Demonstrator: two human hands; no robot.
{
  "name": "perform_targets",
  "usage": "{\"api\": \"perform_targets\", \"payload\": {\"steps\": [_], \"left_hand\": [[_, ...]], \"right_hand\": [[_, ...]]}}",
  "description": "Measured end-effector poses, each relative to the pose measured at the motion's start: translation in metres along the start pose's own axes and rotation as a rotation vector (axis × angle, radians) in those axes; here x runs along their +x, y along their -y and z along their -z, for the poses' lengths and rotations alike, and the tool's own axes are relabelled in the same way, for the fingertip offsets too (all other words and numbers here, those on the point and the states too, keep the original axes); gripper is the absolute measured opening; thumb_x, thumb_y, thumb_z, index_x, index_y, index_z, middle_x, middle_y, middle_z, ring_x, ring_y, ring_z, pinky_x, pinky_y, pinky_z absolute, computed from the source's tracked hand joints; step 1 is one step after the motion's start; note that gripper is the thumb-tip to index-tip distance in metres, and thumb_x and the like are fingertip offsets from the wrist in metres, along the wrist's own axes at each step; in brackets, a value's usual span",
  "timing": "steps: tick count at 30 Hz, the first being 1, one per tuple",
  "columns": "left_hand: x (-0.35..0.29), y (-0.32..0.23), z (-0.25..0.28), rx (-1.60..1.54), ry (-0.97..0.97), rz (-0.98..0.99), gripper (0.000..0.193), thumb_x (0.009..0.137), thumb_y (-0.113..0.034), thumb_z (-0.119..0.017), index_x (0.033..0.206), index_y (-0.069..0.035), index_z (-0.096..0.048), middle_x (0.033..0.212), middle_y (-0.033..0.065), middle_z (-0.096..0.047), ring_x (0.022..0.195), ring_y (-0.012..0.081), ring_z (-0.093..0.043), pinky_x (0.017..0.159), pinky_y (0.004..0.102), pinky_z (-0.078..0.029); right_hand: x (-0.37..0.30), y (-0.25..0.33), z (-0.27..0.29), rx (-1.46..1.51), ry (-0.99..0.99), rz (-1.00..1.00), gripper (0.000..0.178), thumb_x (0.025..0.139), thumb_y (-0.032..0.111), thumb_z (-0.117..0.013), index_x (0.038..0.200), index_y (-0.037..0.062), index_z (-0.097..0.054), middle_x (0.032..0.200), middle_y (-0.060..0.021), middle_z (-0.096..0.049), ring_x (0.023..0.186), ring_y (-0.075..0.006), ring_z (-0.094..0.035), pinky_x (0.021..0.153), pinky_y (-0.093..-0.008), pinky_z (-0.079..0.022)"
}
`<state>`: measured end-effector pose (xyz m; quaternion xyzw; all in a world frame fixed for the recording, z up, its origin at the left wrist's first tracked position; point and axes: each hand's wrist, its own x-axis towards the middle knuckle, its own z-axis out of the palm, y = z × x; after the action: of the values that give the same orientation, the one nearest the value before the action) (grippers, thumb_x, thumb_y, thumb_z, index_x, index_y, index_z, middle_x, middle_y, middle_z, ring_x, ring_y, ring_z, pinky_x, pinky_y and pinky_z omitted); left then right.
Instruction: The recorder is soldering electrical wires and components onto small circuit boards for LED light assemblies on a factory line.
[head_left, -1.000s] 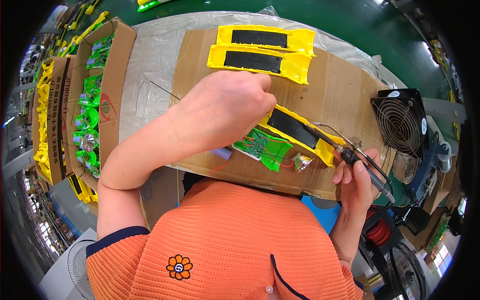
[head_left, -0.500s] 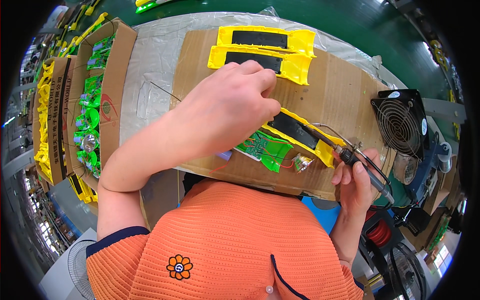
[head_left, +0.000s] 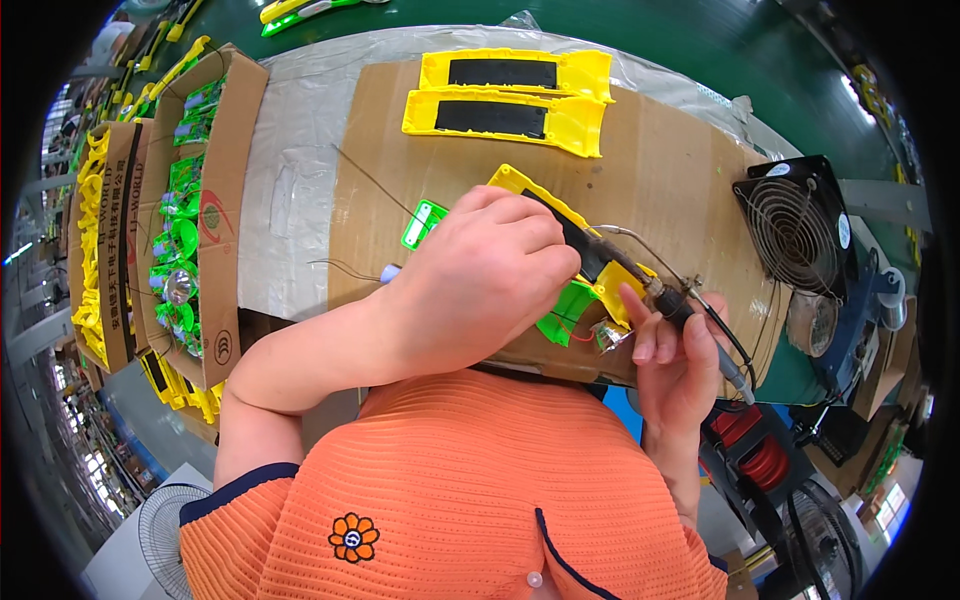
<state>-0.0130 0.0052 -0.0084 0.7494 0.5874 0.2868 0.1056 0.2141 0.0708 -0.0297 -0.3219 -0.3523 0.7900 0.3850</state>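
Observation:
My right hand [head_left: 685, 365] is closed around the dark handle of a soldering iron [head_left: 672, 303], which has a thin curved metal tube clamped along it. The iron's tip points up and left over a yellow plastic shell [head_left: 512, 180] with a black panel. My left hand [head_left: 490, 270] lies palm down above that shell and a green shell [head_left: 572, 308]; its fingers are bent together and hide whatever they pinch. A small lamp reflector [head_left: 608, 336] on red wires sits beside the green shell. Left of my hand, a pale violet cylinder [head_left: 391, 273] and a green end piece [head_left: 422, 225] show.
Two more yellow shells [head_left: 580, 75] lie at the back of the cardboard sheet [head_left: 690, 170]. A black fan [head_left: 797, 230] stands at right. Cartons [head_left: 222, 200] at left hold green lamp parts and yellow shells. Below the right edge is a red wire spool [head_left: 762, 462].
My left hand has moved down toward me. The yellow shell beneath it has shifted left and turned steeper. My right hand with the soldering iron has moved slightly left.

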Motion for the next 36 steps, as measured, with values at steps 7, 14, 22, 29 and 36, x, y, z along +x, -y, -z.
{"api": "perform_targets", "payload": {"steps": [7, 14, 22, 29, 36], "left_hand": [[0.018, -0.007, 0.005, 0.126, 0.279, 0.071, 0.006, 0.082, -0.010, -0.066, 0.087, -0.006, -0.066, 0.083, 0.0067, -0.063, 0.080, 0.0261, -0.062, 0.074, 0.0382, -0.048], [0.030, -0.011, 0.002, 0.208, 0.386, 0.111, 0.008, 0.080, -0.010, -0.062, 0.076, -0.004, -0.065, 0.075, 0.0109, -0.061, 0.074, 0.0298, -0.062, 0.069, 0.0398, -0.050], [0.031, -0.011, 0.001, 0.182, 0.328, 0.094, 0.009, 0.080, -0.011, -0.062, 0.074, -0.004, -0.065, 0.075, 0.0116, -0.061, 0.073, 0.0302, -0.063, 0.069, 0.0406, -0.050], [0.035, -0.011, 0.003, 0.203, 0.352, 0.047, 0.012, 0.080, -0.012, -0.061, 0.074, -0.003, -0.065, 0.073, 0.0129, -0.062, 0.072, 0.0313, -0.063, 0.068, 0.0416, -0.051], [0.037, -0.010, 0.003, 0.199, 0.339, 0.057, 0.014, 0.080, -0.013, -0.061, 0.070, -0.003, -0.065, 0.071, 0.0141, -0.062, 0.070, 0.0322, -0.064, 0.066, 0.0425, -0.051]], "right_hand": [[0.003, 0.029, 0.047, -0.147, 0.090, 0.067, 0.016, 0.092, 0.008, -0.057, 0.099, 0.0009, -0.045, 0.068, -0.0107, -0.055, 0.054, -0.0167, -0.055, 0.069, -0.0401, -0.059], [0.000, 0.033, 0.045, -0.277, 0.105, -0.028, 0.015, 0.089, -0.005, -0.057, 0.096, -0.0002, -0.046, 0.072, -0.0117, -0.060, 0.061, -0.0161, -0.061, 0.062, -0.0328, -0.056], [-0.003, 0.035, 0.039, -0.403, 0.100, -0.073, 0.017, 0.089, -0.005, -0.060, 0.096, -0.0003, -0.046, 0.078, -0.0105, -0.063, 0.066, -0.0151, -0.065, 0.061, -0.0256, -0.052], [-0.004, 0.032, 0.038, -0.425, 0.112, -0.035, 0.017, 0.089, -0.006, -0.060, 0.096, -0.0004, -0.046, 0.078, -0.0102, -0.063, 0.067, -0.0140, -0.065, 0.062, -0.0244, -0.052], [-0.005, 0.031, 0.039, -0.502, 0.165, -0.014, 0.017, 0.089, -0.006, -0.060, 0.097, -0.0013, -0.046, 0.082, -0.0148, -0.067, 0.069, -0.0140, -0.066, 0.068, -0.0260, -0.055]]}}
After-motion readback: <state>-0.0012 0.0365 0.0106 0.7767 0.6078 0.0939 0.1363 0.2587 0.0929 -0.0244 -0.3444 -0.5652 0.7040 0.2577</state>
